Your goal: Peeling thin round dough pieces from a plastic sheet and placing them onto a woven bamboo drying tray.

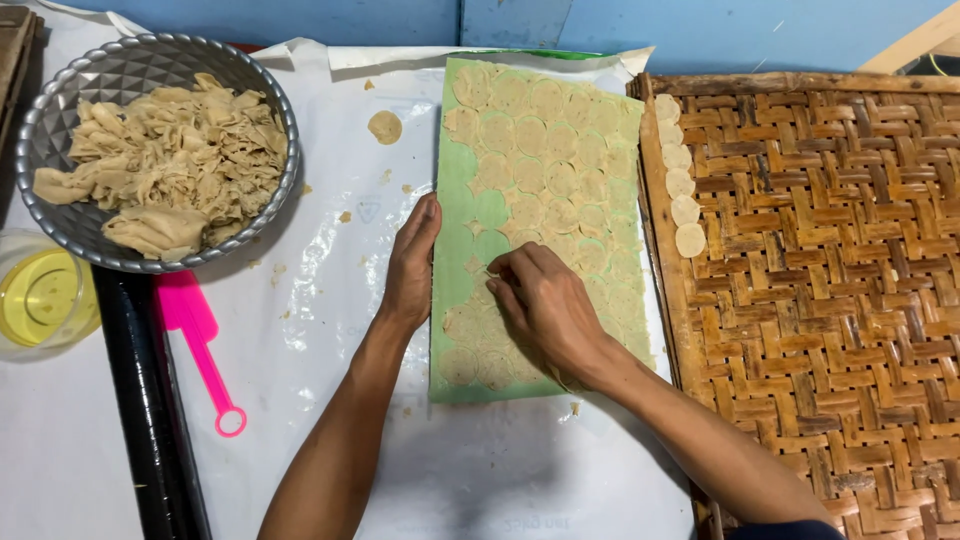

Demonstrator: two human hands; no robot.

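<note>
— Forearms come up from the bottom of the frame, both bare. What are the hands doing?

— Left hand (412, 265) lies flat along the left edge of the green sheet (458, 200) at centre frame, fingers straight and unclenched, pressing it down and holding nothing. Right hand (545, 305) sits on the sheet's lower half with its fingers (497, 272) pinched together on a bit of the thin dough there; which piece, I cannot tell.

— And the sheet itself?

— Soft, flat, covered in pale dough discs (545, 140) cut close together. A few gaps show bare green near the fingers.

— What could go wrong?

— I'd judge the dough tears easily: it looks very thin, so a hard pull could rip a disc or stretch it out of round. If the left hand slips, the sheet could slide on the glossy white plastic covering the desk (330, 300).

— What else is around?

— Right of frame, a coarse woven bamboo tray (830, 260) with a short column of round discs (680, 185) along its left rim. Upper left, a faceted metal bowl (40, 130) heaped with crumpled dough scraps (170, 160). Below it, a pink plastic spatula (200, 340), a black roller (140, 400) and a clear cup of yellow liquid (40, 295).
</note>
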